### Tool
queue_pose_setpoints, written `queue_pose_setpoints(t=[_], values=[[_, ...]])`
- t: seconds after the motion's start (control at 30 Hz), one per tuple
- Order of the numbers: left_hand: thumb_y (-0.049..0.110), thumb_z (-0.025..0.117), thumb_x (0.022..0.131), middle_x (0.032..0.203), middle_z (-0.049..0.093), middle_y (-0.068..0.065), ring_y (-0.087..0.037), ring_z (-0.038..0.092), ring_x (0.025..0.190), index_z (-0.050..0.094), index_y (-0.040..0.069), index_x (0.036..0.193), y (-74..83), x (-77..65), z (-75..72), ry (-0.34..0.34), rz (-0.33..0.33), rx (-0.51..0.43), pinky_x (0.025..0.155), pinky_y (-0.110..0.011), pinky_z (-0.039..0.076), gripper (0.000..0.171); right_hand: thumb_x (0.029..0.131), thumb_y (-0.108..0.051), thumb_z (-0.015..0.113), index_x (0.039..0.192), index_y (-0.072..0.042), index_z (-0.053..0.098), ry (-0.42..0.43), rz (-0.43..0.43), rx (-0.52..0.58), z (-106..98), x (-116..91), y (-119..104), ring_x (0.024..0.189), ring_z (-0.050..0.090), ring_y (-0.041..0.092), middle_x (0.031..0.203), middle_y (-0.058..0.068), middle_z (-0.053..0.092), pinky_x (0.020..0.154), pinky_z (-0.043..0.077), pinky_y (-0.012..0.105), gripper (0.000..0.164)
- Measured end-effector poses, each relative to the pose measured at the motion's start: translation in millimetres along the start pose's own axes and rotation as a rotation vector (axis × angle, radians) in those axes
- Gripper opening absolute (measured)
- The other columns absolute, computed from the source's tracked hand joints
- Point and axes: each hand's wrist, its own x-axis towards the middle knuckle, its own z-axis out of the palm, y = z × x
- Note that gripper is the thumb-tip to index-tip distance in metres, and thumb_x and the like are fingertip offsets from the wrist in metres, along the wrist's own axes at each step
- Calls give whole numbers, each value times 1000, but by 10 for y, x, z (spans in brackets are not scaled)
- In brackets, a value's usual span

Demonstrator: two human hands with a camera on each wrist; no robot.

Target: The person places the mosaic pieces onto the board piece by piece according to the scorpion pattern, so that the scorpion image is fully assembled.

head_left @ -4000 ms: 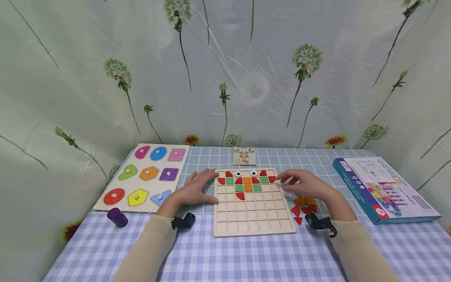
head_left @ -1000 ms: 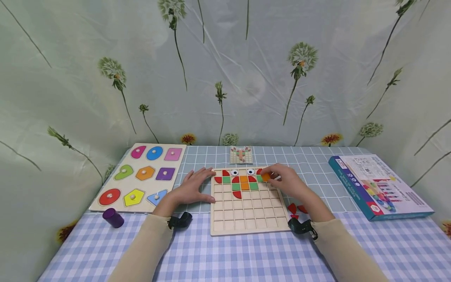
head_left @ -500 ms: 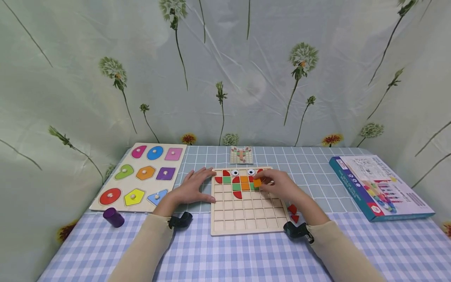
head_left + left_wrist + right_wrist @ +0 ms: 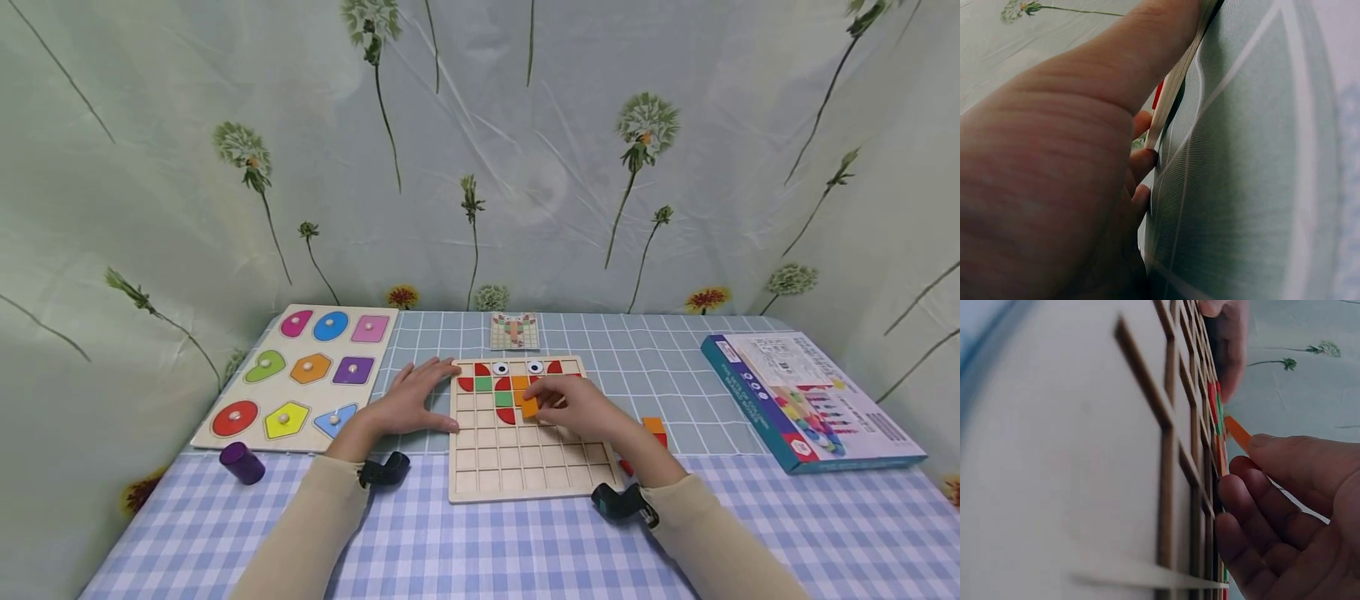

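A wooden grid board (image 4: 517,471) lies on the table, its upper rows partly filled with red, green and orange tiles and two eye tiles. My right hand (image 4: 576,408) is over the board's middle, pinching an orange square tile (image 4: 529,407) between thumb and fingers. In the right wrist view that orange tile (image 4: 1238,434) is tilted, close to the board's surface. My left hand (image 4: 408,406) rests at the board's left edge, fingers spread, fingertips touching the rim. The left wrist view shows the left hand's fingers (image 4: 1142,164) against the board's edge. My right hand hides some tiles.
Loose orange and red tiles (image 4: 653,427) lie right of the board, partly behind the right forearm. A small pattern card (image 4: 514,332) sits beyond the board. On the left are a knobbed shape puzzle (image 4: 300,346) and a purple cylinder (image 4: 242,463); a flat box (image 4: 832,400) lies right.
Four seconds ago my right hand was at the board's right edge. It has since picked up the orange tile and carried it left to the middle columns. The left hand stays in place.
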Motion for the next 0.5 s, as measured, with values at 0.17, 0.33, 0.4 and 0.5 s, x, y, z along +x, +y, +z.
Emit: queue_pose_setpoints(t=[0.17,0.33,0.4,0.5], values=[[54,81,76,167,25,-6,-32,12,157,39,19,153,-3,5,2,-2,-5,-2,125,-61,1,95,89,-3,71,109,-11,71,-2,-6,-11,51,-4,-13,84,59,12,94,1,67,78,53,27,22],[55,81,76,167,25,-5,-32,12,157,39,19,153,-10,17,6,0,-3,4,125,-61,1,95,89,-4,71,109,-12,72,6,2,-36,75,-7,-32,82,57,12,90,-2,65,74,51,26,22],[56,81,76,167,25,-6,-32,13,157,39,19,153,-12,17,6,1,-2,4,125,-61,1,95,88,-4,72,110,-12,72,6,-8,-44,75,-13,-35,81,57,12,91,-2,65,73,51,25,23],[56,81,76,167,26,-5,-32,13,157,39,19,153,-15,11,4,0,1,1,125,-62,1,95,88,-4,72,110,-12,73,11,-20,-58,77,-18,-36,81,55,12,95,-1,65,72,51,24,23]])
